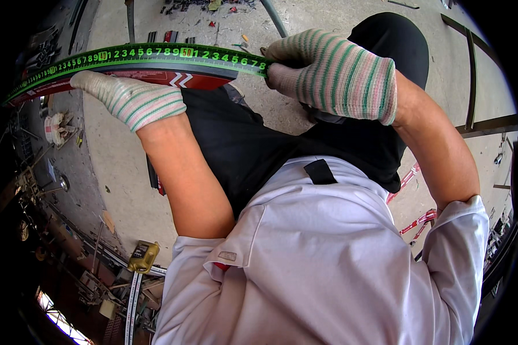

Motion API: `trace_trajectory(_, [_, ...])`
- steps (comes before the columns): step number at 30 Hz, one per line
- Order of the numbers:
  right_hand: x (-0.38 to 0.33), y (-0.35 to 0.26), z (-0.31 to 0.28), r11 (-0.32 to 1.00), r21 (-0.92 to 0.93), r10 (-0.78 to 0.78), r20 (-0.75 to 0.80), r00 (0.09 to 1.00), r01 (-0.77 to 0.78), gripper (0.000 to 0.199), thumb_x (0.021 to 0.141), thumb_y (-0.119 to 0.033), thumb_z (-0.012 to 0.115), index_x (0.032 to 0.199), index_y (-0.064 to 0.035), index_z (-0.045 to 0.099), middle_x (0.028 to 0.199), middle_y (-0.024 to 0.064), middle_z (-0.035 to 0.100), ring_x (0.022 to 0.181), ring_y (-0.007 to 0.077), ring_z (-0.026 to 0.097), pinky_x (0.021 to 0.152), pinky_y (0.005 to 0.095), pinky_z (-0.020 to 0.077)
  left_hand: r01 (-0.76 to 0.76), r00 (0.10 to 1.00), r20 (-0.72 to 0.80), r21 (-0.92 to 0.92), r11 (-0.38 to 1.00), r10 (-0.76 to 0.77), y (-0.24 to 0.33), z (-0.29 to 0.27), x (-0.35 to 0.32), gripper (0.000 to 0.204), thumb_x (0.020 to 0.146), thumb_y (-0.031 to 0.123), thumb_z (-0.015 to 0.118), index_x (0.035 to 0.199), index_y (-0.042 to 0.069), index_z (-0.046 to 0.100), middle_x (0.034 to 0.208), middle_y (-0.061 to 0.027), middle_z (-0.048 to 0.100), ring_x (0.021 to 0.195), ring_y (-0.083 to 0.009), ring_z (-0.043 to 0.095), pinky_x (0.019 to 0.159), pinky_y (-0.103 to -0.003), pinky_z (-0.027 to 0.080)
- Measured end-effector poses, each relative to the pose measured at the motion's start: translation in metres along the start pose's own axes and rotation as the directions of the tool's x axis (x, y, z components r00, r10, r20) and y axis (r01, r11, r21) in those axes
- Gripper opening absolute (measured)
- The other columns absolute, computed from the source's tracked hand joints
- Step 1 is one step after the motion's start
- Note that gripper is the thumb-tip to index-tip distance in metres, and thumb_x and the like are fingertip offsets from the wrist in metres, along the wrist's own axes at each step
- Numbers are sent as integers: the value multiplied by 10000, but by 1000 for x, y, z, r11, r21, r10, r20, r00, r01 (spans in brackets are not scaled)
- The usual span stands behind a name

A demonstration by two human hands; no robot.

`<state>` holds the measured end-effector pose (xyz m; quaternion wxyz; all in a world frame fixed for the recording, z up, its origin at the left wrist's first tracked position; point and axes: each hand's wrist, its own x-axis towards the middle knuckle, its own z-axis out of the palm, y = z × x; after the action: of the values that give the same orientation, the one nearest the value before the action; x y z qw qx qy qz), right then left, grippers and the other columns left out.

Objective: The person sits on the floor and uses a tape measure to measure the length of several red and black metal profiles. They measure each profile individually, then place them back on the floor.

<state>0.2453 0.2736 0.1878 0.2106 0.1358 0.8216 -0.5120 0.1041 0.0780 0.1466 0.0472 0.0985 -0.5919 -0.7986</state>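
A bright green tape measure [138,54], stretched out and curving across the top, runs along a long red and dark bar [207,80] with white chevrons on it. My right hand [336,77], in a striped knit glove, is closed on the tape's right-hand part, past the bar's end. Whether the tape's case is inside that hand is hidden. My left hand [135,100], gloved alike, grips the bar from its near side, just below the tape. Part of its fingers is out of sight behind the bar. The far left end of tape and bar blurs into the dark rim.
Below my arms are my black-trousered legs [224,123]. Scraps litter the concrete floor [129,213] at the top. A yellowish bottle [143,256] stands lower left among tools and offcuts. Dark metal frame bars [472,80] are on the right, and red-and-white strips [417,221] lie near my right elbow.
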Motion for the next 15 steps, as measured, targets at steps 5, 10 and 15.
trace_trajectory(5, [0, -3, -2, 1000, 14, 2, 27, 1000, -2, 386, 980, -292, 689, 1277, -45, 689, 690, 15, 640, 534, 95, 600, 476, 268, 482, -5, 1000, 13, -5, 1000, 5, 4, 3, -3, 997, 927, 820, 381, 1652, 201, 89, 1696, -130, 154, 1529, -343, 260, 1227, -569, 280])
trace_trajectory(10, [1, 1, -1, 998, 56, -1, 37, 999, -1, 388, 984, -283, 685, 1285, -39, 682, 686, 12, 636, 531, 96, 606, 472, 263, 494, -2, 1000, 27, 0, 1000, 2, 2, 0, 1, 997, 930, 822, 368, 1653, 199, 79, 1704, -128, 128, 1541, -342, 236, 1230, -568, 271])
trace_trajectory(15, [0, -2, -1, 999, 41, -5, 18, 1000, 4, 427, 982, -280, 693, 1313, -13, 656, 704, 20, 649, 539, 100, 616, 477, 266, 507, -4, 1000, 17, 4, 1000, 4, 1, 0, 0, 994, 932, 822, 357, 1654, 199, 75, 1707, -125, 115, 1546, -340, 223, 1234, -567, 260])
